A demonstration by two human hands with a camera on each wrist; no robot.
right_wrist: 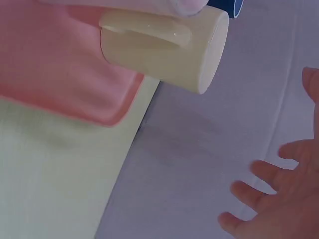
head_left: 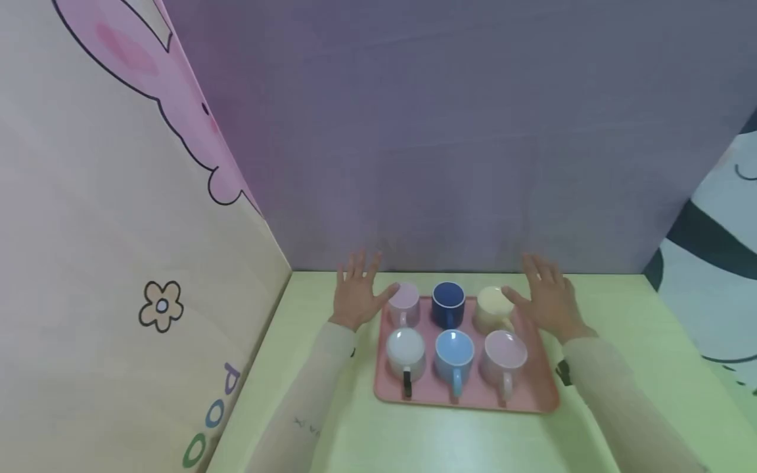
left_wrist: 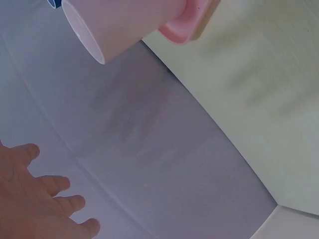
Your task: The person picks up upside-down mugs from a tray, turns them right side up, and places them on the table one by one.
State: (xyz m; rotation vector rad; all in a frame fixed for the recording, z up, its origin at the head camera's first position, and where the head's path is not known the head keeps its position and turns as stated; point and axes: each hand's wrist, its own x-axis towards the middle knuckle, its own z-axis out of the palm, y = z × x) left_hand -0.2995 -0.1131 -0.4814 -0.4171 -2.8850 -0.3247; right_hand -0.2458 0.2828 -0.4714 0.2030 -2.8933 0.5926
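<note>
On the table lies a pink tray [head_left: 538, 381] with several mugs standing in two rows. The back row has a pale pink mug [head_left: 405, 303], a dark blue mug [head_left: 448, 306] and a cream mug [head_left: 492, 311]. In front are a white mug [head_left: 407, 358] with a black handle, a light blue mug [head_left: 453, 358] and another pale pink mug [head_left: 501, 358]. My left hand [head_left: 359, 297] is spread in the air beside the back-left mug, holding nothing. Likewise spread and holding nothing, my right hand [head_left: 549, 301] hovers beside the cream mug. Both wrist views show extended fingers apart from the mugs.
A grey-purple panel [head_left: 449, 144] rises behind the table [head_left: 331, 420]. To the left stands a pale wall [head_left: 118, 249] with a flower and letters drawn on it. At the right is a panel with a black-and-white drawing [head_left: 721, 263].
</note>
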